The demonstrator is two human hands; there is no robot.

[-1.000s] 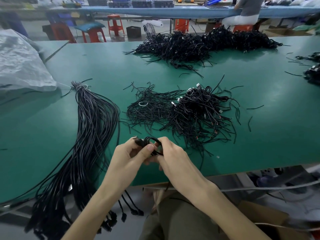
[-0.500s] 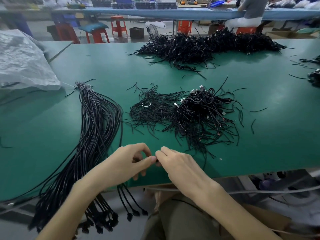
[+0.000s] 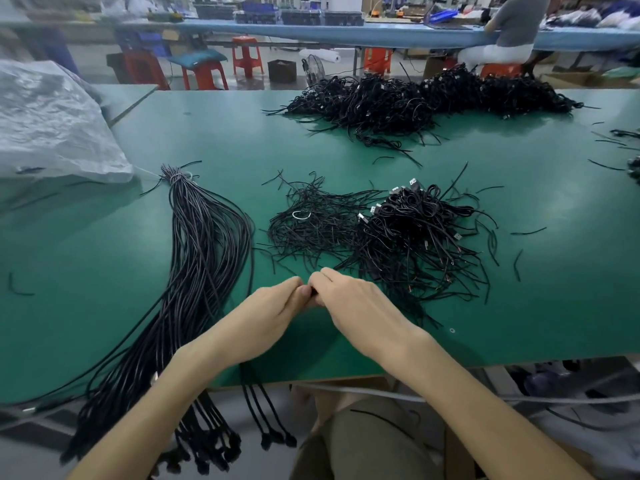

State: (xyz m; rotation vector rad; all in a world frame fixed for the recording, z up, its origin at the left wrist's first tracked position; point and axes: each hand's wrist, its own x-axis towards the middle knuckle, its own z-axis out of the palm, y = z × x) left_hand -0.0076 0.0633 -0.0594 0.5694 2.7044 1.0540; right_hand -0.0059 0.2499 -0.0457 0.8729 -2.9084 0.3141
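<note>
My left hand (image 3: 266, 317) and my right hand (image 3: 353, 306) meet fingertip to fingertip low over the green table (image 3: 104, 271). Between them they pinch a small coiled black cable (image 3: 312, 292), almost wholly hidden by the fingers. Just beyond my hands lies a heap of coiled black USB cables (image 3: 415, 237) with silver plugs. Left of that heap sits a loose pile of thin black twist ties (image 3: 311, 223).
A long bundle of straight black cables (image 3: 204, 271) runs from a tied end down over the table's front edge at the left. A big cable heap (image 3: 415, 98) lies at the far side. A clear plastic bag (image 3: 52, 126) sits far left. A seated person (image 3: 509, 32) works behind.
A second ago the coiled cable was held up and visible between my hands. Both hands have since gone forward and down over the table, closing round it so it is nearly hidden.
</note>
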